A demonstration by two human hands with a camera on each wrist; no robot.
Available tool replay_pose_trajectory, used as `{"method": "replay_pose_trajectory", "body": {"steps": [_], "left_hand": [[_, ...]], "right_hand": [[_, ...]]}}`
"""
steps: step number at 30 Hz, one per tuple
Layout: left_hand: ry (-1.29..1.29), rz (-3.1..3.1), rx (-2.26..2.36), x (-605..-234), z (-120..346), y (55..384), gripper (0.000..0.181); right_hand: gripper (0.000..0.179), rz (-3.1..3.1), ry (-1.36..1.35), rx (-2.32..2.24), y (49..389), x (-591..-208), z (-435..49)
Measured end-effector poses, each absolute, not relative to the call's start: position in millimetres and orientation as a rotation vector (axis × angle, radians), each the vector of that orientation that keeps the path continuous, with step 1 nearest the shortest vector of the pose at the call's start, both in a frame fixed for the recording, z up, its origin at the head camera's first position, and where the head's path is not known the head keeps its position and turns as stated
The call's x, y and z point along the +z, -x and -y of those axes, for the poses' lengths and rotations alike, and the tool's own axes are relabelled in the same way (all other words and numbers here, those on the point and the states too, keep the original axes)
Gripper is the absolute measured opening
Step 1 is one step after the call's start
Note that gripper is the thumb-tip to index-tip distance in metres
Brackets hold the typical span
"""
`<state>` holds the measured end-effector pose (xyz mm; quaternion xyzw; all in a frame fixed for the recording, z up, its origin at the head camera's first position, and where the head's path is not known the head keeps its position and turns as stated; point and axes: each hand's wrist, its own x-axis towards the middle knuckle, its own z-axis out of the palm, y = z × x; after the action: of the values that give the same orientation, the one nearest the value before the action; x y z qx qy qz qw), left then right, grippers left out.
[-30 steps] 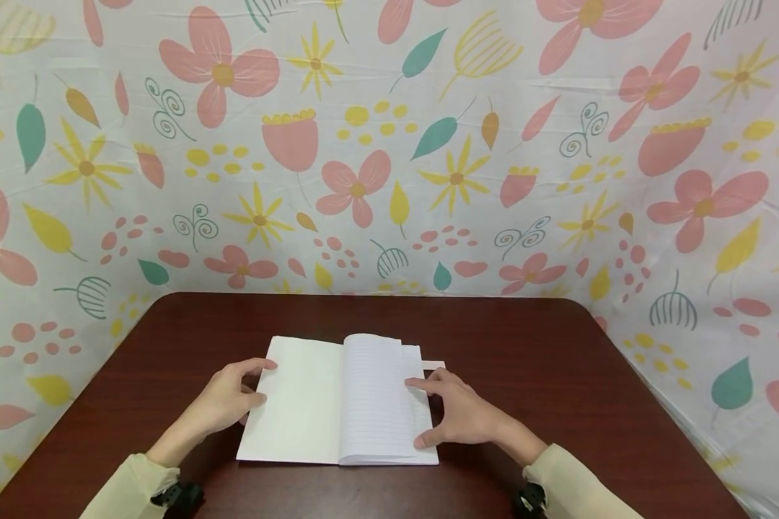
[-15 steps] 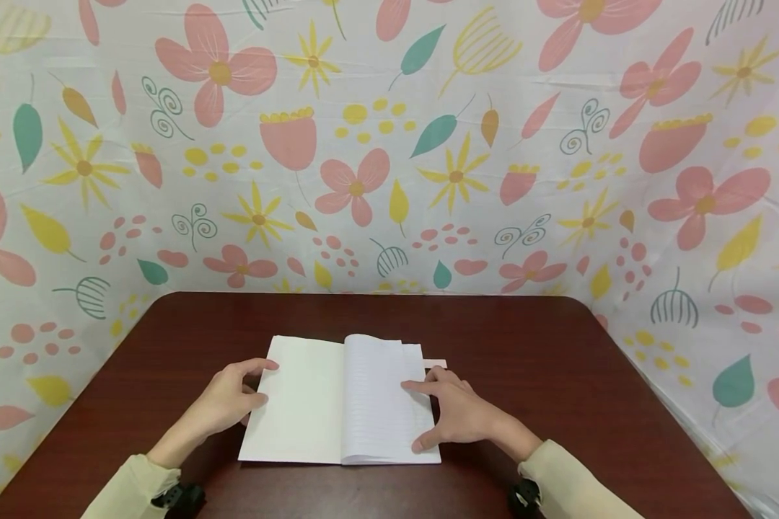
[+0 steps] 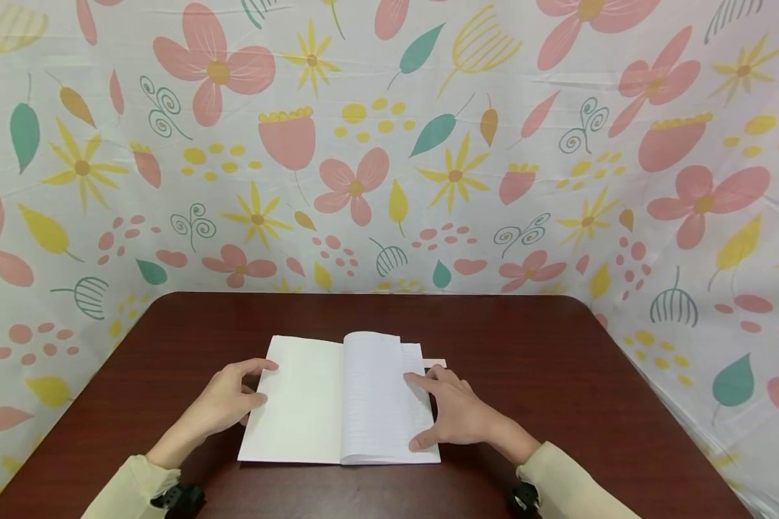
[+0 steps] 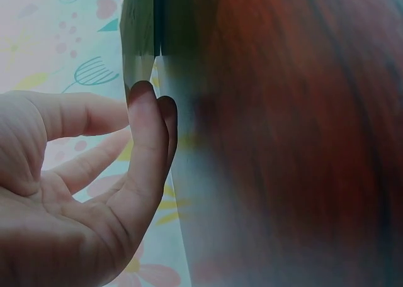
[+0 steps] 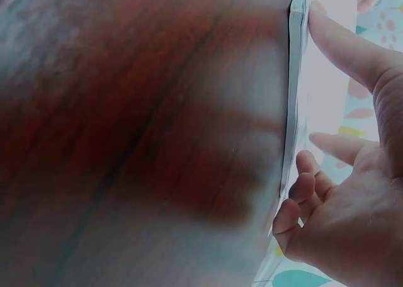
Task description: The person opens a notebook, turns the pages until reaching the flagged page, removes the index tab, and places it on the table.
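An open notebook (image 3: 301, 404) lies on the table, with a blank left side and a lined right page (image 3: 373, 404) that bulges near the spine. My left hand (image 3: 223, 396) grips the notebook's left edge; in the left wrist view, digits of that left hand (image 4: 94, 174) lie on both sides of the cover edge. My right hand (image 3: 457, 411) rests at the right edge, thumb and forefinger spread on the page. From the right wrist, the other fingers of this right hand (image 5: 352, 192) appear bent beside the notebook's edge (image 5: 293, 92).
A small pale tab (image 3: 435, 363) sticks out past the notebook's right side, above the right hand. The dark brown table (image 3: 493, 331) has rounded far corners. A flower-patterned cloth (image 3: 389, 144) hangs behind and beside it.
My right forefinger slides slightly left over the page and then a little away from me; the thumb shifts slightly left. The left hand keeps its place on the notebook.
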<state>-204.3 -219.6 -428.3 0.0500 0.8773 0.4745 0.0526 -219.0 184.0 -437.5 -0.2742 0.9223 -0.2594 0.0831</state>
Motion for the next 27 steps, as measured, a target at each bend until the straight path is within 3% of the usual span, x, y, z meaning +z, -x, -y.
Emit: {"method": "replay_pose_trajectory", "body": {"steps": [3,27], "left_hand": [[-0.15,-2.668,1.442,-428,219,204,0.049],[-0.145,-2.658,1.461,-430,220,204,0.049]], "right_hand": [[0.104,-2.763,0.795,-0.759,219,-437,-183],[0.091,-2.765,0.715,-0.882,226,-434,-173]]}}
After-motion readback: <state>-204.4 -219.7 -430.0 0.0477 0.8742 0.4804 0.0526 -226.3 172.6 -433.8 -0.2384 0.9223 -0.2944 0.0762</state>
